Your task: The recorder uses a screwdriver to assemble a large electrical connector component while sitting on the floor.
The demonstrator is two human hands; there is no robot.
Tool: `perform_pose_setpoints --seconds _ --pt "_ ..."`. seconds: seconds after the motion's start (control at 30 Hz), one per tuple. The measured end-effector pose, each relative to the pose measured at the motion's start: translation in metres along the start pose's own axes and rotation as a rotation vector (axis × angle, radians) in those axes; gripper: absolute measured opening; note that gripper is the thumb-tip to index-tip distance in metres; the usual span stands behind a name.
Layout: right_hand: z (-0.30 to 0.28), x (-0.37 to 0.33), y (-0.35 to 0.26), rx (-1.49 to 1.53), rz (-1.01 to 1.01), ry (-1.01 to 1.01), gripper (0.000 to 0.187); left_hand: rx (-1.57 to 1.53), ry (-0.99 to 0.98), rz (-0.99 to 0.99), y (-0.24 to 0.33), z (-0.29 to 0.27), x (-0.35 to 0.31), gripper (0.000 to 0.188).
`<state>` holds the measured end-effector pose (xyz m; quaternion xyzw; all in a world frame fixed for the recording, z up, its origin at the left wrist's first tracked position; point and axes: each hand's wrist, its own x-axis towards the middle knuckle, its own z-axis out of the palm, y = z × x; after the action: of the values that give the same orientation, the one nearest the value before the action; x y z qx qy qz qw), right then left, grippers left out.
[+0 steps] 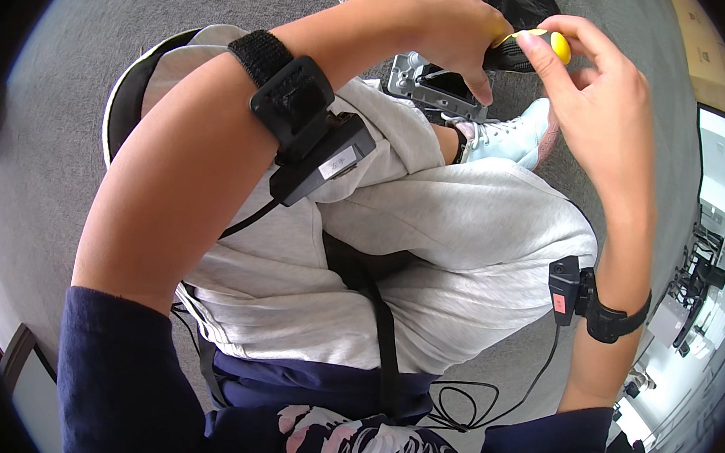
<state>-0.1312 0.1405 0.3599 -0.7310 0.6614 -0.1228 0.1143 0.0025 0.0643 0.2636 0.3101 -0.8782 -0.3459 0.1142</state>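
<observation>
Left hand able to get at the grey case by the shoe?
Probably not yet: the left hand is on the black-and-yellow handle. Nothing visible blocks its way to the grey case, so letting go would likely free it.

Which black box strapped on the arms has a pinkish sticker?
The right-arm box: its sticker is pinkish-red. The left-arm box has a white sticker instead.

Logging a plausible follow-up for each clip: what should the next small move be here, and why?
Perhaps a gentle twist of the yellow end with the right hand, since it grips at that end while the left hand holds the black handle.
</observation>
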Motion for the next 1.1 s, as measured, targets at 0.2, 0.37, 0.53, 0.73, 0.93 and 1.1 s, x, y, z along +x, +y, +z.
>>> perform_pose_setpoints --seconds 0.2,0.37,0.53,0.73,0.93,1.1 --pt "0.002 0.004 0.013 0.043 -0.271 -0.058 0.031 -0.088 -0.148 0.03 0.002 -0.021 -0.006 0.039" --pt "0.008 -0.003 0.003 0.266 -0.192 -0.067 0.03 -0.025 -0.23 -0.005 -0.003 -0.01 0.006 0.051" --pt "0.004 -0.003 -0.006 -0.149 -0.03 0.013 0.028 0.119 0.114 0.025 -0.004 0.008 0.003 0.044" --pt "0.006 -0.002 0.009 0.084 -0.18 -0.092 0.025 -0.079 -0.202 0.043 -0.007 -0.002 0.001 0.028" --pt "0.012 -0.002 -0.004 -0.032 -0.07 0.038 0.033 0.038 -0.109 -0.071 0.007 -0.005 -0.004 0.035" --pt "0.004 0.001 0.001 -0.122 0.006 -0.072 0.031 0.035 -0.13 0.101 -0.019 0.008 0.006 0.051"
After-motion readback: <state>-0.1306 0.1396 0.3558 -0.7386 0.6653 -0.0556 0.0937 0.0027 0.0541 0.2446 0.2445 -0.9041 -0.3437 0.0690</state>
